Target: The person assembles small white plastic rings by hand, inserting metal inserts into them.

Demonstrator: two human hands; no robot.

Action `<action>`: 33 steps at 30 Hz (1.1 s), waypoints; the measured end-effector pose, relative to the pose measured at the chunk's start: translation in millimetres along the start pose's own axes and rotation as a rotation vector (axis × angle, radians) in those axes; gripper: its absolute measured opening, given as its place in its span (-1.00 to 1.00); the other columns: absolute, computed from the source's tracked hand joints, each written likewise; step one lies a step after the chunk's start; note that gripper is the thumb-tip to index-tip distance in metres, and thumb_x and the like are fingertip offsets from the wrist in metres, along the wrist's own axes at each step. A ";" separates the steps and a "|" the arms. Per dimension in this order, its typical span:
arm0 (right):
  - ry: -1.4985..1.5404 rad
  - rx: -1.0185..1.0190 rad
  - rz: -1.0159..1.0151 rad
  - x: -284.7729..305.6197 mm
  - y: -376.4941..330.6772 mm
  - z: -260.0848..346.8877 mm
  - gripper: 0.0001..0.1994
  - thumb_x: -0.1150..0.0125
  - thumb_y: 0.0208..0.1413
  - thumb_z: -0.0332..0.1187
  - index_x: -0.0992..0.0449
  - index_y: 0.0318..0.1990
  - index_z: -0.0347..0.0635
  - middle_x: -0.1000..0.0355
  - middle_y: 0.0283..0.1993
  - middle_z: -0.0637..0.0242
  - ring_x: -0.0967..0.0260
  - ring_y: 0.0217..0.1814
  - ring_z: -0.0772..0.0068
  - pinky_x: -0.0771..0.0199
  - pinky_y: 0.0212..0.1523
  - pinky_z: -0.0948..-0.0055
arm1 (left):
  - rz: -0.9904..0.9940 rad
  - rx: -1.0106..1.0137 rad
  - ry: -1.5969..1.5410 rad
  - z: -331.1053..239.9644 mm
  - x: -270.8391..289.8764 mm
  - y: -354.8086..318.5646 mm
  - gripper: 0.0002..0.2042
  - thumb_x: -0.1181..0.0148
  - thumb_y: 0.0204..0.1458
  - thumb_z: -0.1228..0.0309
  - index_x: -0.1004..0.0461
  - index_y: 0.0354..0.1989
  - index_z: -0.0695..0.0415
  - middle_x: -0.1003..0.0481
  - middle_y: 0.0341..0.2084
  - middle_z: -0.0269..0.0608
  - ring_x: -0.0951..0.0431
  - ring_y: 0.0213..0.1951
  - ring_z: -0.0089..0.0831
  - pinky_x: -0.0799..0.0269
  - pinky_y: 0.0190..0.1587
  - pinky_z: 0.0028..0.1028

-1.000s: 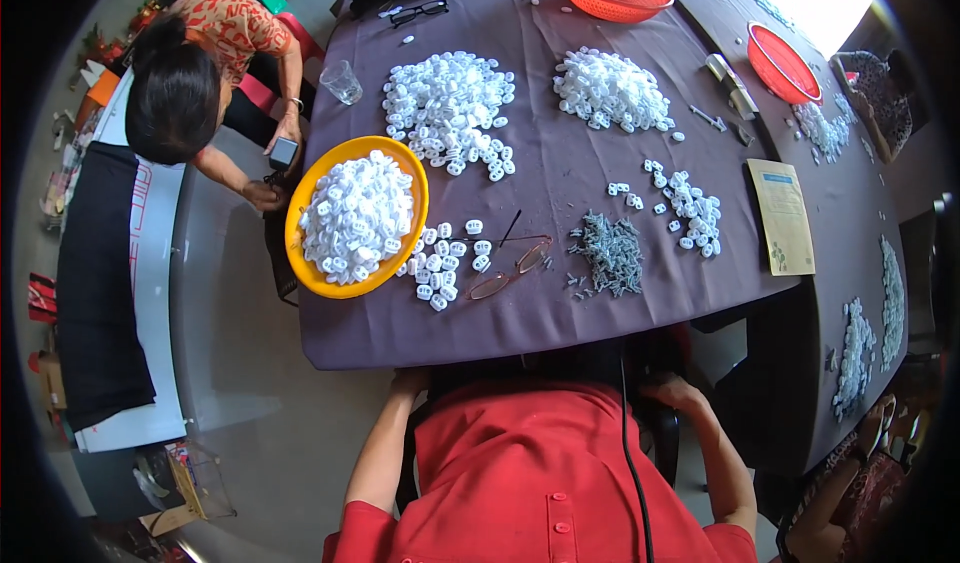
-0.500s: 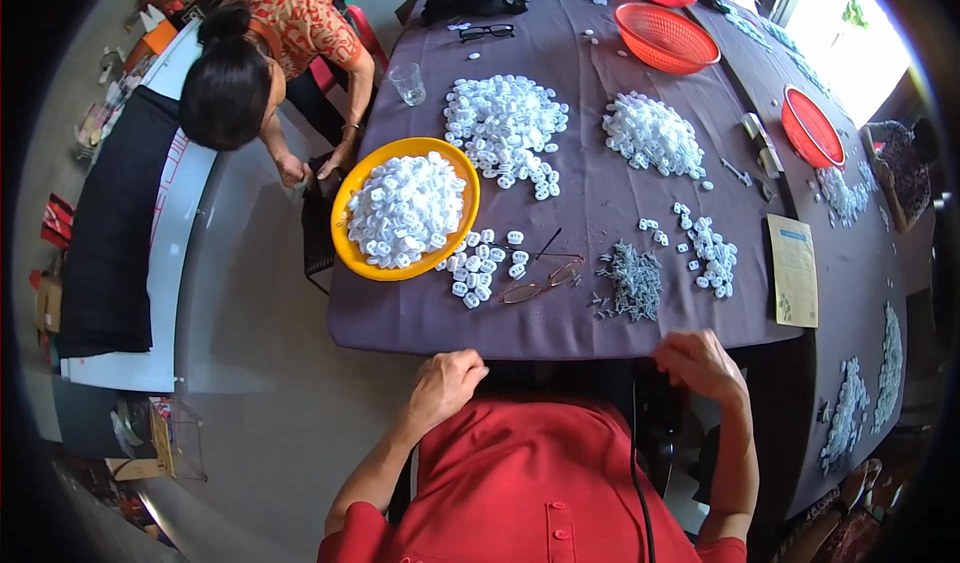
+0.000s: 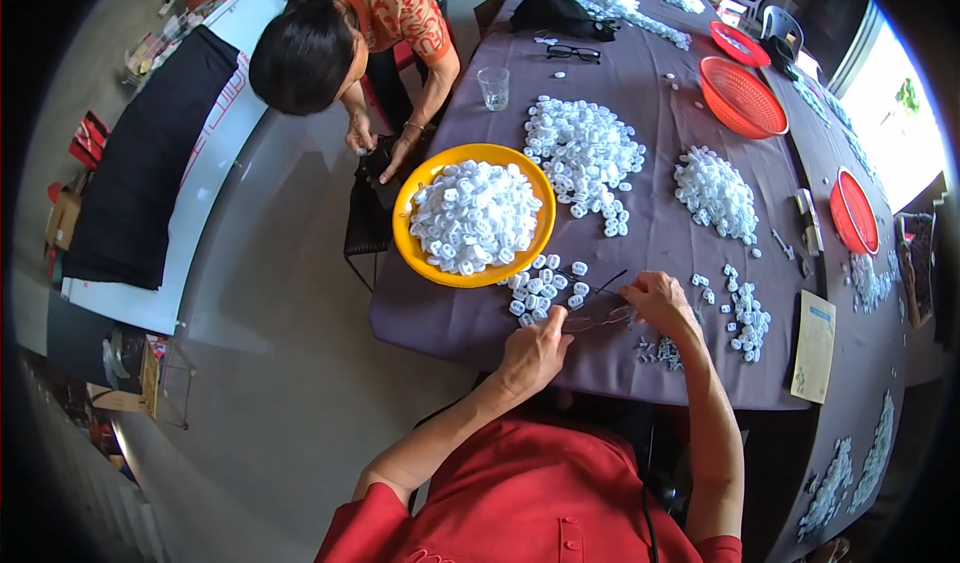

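Head view: the eyeglasses [image 3: 596, 321] are to the lower right of the yellow bowl [image 3: 470, 279], over the worktop [image 3: 450, 313], the left hand [image 3: 532, 356] pinching one end and the right hand [image 3: 660, 301] gripping the other. White pieces [image 3: 475, 218] heaped in the bowl carry dark marks too small to read. Well left of the bowl, a white panel [image 3: 125, 303] shows red lettering; far right of it, a tan envelope [image 3: 814, 348] bears illegible print

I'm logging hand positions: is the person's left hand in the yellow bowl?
No, the left hand is at the thin-framed eyeglasses, apart from the yellow bowl.
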State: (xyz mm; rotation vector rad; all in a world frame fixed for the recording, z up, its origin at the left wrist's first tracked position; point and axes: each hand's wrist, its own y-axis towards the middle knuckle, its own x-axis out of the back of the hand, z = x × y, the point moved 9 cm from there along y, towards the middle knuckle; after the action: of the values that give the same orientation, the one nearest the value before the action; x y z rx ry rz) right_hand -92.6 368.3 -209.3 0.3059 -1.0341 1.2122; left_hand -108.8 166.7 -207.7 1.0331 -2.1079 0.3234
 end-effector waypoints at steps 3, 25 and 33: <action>0.167 -0.054 0.131 -7.0 4.5 -4.6 -0.77 -0.21 -0.03 -0.30 -0.53 -0.35 -0.33 -0.46 -0.60 0.30 -0.45 -0.61 0.54 -0.41 -0.61 0.56 | -0.021 -0.026 0.043 1.2 -5.9 2.9 -0.80 -0.17 0.00 0.42 -0.31 -0.25 0.15 -0.51 -0.57 -0.01 -0.55 -0.48 -0.03 -0.42 -0.47 -0.15; 0.478 0.106 -0.141 90.9 -100.2 31.9 -0.87 -0.11 0.07 -0.44 -0.47 -0.31 -0.34 -0.35 -0.61 0.39 -0.32 -0.60 0.64 -0.32 -0.56 0.58 | 0.169 -0.017 -0.809 -27.3 -6.2 -3.5 -0.88 -0.06 0.16 0.41 -0.47 -0.30 0.18 -0.48 -0.26 -0.31 -0.48 -0.40 -0.66 -0.40 -0.43 -0.65; 0.752 0.323 -0.173 90.0 -135.9 50.4 -0.95 -0.02 0.07 -0.61 -0.38 -0.33 -0.29 -0.37 -0.45 0.36 -0.38 -0.53 0.63 -0.40 -0.55 0.61 | -0.209 -0.094 -1.101 -49.4 59.9 -13.6 -0.82 -0.04 0.16 0.45 -0.29 -0.10 0.20 -0.50 -0.38 -0.14 -0.53 -0.45 -0.55 -0.43 -0.48 -0.61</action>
State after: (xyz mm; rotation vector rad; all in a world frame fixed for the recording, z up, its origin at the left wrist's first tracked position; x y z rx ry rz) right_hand 0.0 338.3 -69.1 0.1572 -0.1589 1.1905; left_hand -96.3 149.2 -131.9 1.5661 -2.8486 -0.5894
